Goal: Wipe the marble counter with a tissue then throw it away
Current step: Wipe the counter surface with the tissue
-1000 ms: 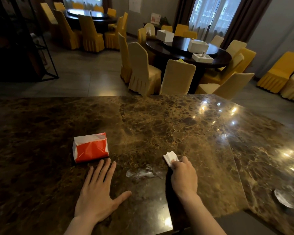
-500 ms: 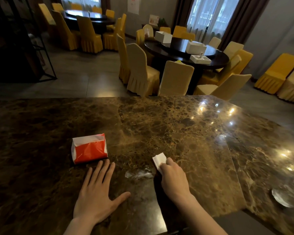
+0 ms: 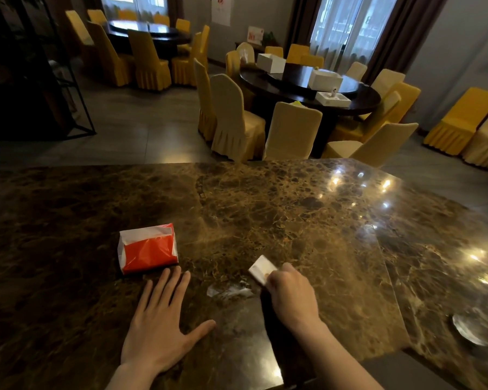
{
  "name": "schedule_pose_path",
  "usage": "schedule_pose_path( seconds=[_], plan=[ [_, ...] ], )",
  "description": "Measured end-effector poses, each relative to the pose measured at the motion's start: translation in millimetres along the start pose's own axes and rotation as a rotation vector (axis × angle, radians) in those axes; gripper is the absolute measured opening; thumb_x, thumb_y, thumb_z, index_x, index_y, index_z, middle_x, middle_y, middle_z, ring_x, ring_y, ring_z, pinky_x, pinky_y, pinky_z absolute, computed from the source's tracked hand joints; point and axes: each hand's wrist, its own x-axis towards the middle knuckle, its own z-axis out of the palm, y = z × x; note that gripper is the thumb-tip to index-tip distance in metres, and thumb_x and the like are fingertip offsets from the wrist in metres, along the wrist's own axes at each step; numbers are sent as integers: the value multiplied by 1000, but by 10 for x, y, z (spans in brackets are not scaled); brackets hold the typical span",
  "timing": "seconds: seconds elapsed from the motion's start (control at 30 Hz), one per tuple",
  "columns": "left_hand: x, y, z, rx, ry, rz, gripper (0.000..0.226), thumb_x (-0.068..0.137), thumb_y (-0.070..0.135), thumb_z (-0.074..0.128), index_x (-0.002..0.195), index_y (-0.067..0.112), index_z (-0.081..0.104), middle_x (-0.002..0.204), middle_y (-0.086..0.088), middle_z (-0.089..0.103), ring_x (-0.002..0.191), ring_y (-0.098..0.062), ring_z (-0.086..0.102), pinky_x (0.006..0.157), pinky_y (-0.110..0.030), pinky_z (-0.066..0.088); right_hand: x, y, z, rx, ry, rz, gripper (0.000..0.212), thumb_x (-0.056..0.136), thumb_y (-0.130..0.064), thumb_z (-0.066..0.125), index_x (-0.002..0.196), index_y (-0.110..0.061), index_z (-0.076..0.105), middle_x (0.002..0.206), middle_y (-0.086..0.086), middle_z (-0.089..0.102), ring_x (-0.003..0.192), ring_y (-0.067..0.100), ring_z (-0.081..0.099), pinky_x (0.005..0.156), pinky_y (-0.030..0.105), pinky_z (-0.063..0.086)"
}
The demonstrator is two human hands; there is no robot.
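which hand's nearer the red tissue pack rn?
Left. The left hand lies flat on the counter with its fingertips almost at the red tissue pack. The right hand is off to the pack's right, gripping the folded tissue.

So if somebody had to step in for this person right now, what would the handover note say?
Left hand: flat on the marble counter, fingers spread, holding nothing, just short of the red and white tissue pack.
Right hand: closed on a folded white tissue, pressed to the counter.
Done: a tissue is out and wiping is under way.
Left: a pale smear lies between the hands; wipe it, then bin the tissue. No bin is in view.
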Motion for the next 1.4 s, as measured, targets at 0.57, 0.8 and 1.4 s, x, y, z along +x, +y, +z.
schedule_pose_path(
  seconds=[0.57,0.8,1.4],
  plan=[
    [12,-49,81,-9,37,3,116,75,105,11,163,33,-9,173,12,-14,153,-5,-28,129,-44,-11,-104,-256,134,74,97,65,14,96,-11,59,89,-5,70,94,6,56,83,30,61,68,41,46],
    [10,-45,90,2,50,-4,117,74,106,10,164,33,-10,173,11,-15,154,-8,-27,128,-44,-13,40,54,-95,265,247,227,12,91,-4,64,95,-11,73,92,4,65,80,24,60,69,40,50],
    [-4,-15,21,1,10,-15,121,70,107,4,164,33,-11,173,10,-15,155,-9,-25,131,-45,-9,-69,-355,62,-144,-94,-217,30,97,-8,54,122,-20,64,124,-3,62,104,23,49,74,39,53]
  ],
)
